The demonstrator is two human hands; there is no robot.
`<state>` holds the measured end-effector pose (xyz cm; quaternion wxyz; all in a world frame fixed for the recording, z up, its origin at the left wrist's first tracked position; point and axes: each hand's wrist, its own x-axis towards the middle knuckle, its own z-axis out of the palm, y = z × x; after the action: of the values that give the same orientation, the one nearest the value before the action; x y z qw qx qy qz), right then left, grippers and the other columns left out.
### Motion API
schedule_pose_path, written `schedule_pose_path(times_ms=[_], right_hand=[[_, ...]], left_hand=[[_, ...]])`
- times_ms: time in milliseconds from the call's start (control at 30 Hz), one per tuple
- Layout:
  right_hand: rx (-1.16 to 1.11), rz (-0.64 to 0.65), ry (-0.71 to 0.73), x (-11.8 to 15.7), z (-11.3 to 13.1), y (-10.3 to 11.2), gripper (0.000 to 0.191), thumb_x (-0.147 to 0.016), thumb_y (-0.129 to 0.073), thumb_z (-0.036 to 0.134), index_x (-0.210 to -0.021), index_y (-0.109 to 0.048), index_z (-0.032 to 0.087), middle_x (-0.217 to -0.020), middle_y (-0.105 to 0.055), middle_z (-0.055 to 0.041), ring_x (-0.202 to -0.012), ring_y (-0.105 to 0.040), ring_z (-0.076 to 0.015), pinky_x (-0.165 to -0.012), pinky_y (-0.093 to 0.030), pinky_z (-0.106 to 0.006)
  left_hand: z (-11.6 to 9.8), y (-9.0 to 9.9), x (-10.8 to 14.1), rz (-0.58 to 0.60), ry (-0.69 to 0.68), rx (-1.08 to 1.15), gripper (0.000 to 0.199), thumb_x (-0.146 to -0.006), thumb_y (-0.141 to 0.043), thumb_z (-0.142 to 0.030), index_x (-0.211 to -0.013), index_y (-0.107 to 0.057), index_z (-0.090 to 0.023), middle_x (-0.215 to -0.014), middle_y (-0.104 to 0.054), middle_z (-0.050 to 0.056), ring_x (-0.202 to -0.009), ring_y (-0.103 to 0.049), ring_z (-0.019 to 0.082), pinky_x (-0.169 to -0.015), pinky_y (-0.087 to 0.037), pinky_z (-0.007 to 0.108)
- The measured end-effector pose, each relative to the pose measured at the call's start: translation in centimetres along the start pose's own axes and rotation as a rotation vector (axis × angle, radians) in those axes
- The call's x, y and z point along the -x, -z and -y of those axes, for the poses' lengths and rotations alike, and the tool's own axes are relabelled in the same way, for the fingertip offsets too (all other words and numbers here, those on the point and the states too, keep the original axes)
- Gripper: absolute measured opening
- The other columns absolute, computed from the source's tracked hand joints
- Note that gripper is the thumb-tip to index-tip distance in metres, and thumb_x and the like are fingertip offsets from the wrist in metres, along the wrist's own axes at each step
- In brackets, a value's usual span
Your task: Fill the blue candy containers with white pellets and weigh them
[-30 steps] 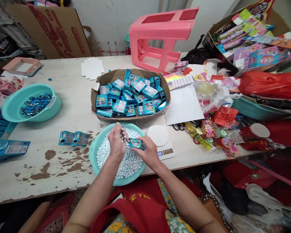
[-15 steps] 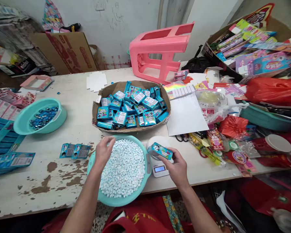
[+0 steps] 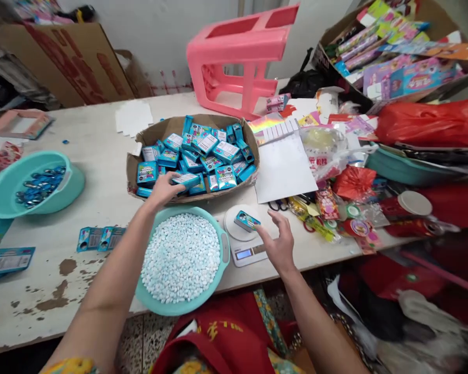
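Observation:
My left hand (image 3: 166,190) reaches over the near edge of the cardboard tray (image 3: 156,131), its fingers closed on a small blue candy box (image 3: 187,180) on top of the pile. Several similar boxes fill that tray. A second blue candy box (image 3: 246,221) with a round opening lies on the white kitchen scale (image 3: 239,234). Just right of it is my right hand (image 3: 277,240), fingers apart and holding nothing, a fingertip close to the box's end. Below my left hand stands a turquoise basin (image 3: 223,248) full of pale blue and white candies (image 3: 181,259).
At left is a turquoise bowl (image 3: 76,183) of shiny blue wrapped pieces, with blue cartons (image 3: 90,239) in front. A pink stool (image 3: 239,67) lies behind the tray. White paper (image 3: 284,171), scissors (image 3: 277,204) and assorted packets crowd the right side.
My right hand has set its candy box on the scale and opened. My left hand has moved from above the basin up to a box in the tray. The view has shifted right.

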<state>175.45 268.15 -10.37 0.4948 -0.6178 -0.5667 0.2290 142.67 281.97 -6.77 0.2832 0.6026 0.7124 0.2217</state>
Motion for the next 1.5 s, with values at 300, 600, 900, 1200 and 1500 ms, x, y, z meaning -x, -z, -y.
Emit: schedule_pose_path(times_ms=[300, 600, 900, 1200, 1500], right_hand=[[-0.545, 1.057, -0.416, -0.2, 7.4, -3.8, 0.055, -0.057, -0.082, 0.040, -0.105, -0.063, 0.021, -0.099, -0.067, -0.0019, -0.091, -0.063, -0.0214, -0.082, -0.051, -0.035], [-0.685, 0.912, -0.704, 11.5, 7.0, -4.2, 0.053, -0.051, -0.086, 0.033, -0.091, -0.053, 0.022, -0.073, -0.056, 0.0073, -0.066, -0.053, -0.0108, -0.066, -0.044, -0.024], [-0.272, 0.580, -0.350, 8.4, 7.8, -4.6, 0.039, -0.071, -0.073, 0.040, -0.101, -0.056, 0.022, -0.087, -0.061, 0.0000, -0.079, -0.057, -0.0170, -0.073, -0.046, -0.029], [0.173, 0.590, 0.176, 6.2, 9.7, -8.9, 0.027, -0.074, -0.070, 0.027, -0.098, -0.059, 0.022, -0.095, -0.062, -0.0065, -0.093, -0.057, -0.0248, -0.080, -0.045, -0.036], [0.167, 0.643, 0.207, 7.7, 11.0, -11.9, 0.031, -0.075, -0.071, 0.032, -0.102, -0.060, 0.021, -0.098, -0.063, -0.0071, -0.096, -0.057, -0.0256, -0.082, -0.045, -0.037]], left_hand=[[-3.1, 1.2, 14.2, 0.515, -0.489, 0.384, 0.053, -0.068, -0.069, -0.043, -0.118, -0.058, -0.028, -0.133, -0.049, 0.009, -0.123, -0.045, 0.031, -0.101, -0.039, 0.045], [12.3, -7.8, 16.2, -0.102, 0.128, -0.290, 0.054, -0.083, -0.040, -0.057, -0.113, -0.060, -0.016, -0.119, -0.051, 0.018, -0.117, -0.042, 0.036, -0.100, -0.030, 0.052], [6.9, -10.4, 14.0, -0.106, 0.472, 0.731, 0.034, -0.058, -0.072, -0.049, -0.069, -0.058, -0.020, -0.066, -0.053, 0.000, -0.074, -0.054, 0.020, -0.071, -0.043, 0.029], [2.7, -3.7, 15.9, -0.113, 0.424, 1.386, 0.026, -0.070, -0.061, -0.041, -0.070, -0.050, -0.017, -0.063, -0.053, -0.003, -0.052, -0.055, 0.011, -0.050, -0.044, 0.023], [1.0, -2.2, 16.4, -0.329, 0.212, 1.437, 0.020, -0.074, -0.064, -0.031, -0.075, -0.049, -0.018, -0.061, -0.055, -0.004, -0.058, -0.061, 0.013, -0.058, -0.048, 0.024]])
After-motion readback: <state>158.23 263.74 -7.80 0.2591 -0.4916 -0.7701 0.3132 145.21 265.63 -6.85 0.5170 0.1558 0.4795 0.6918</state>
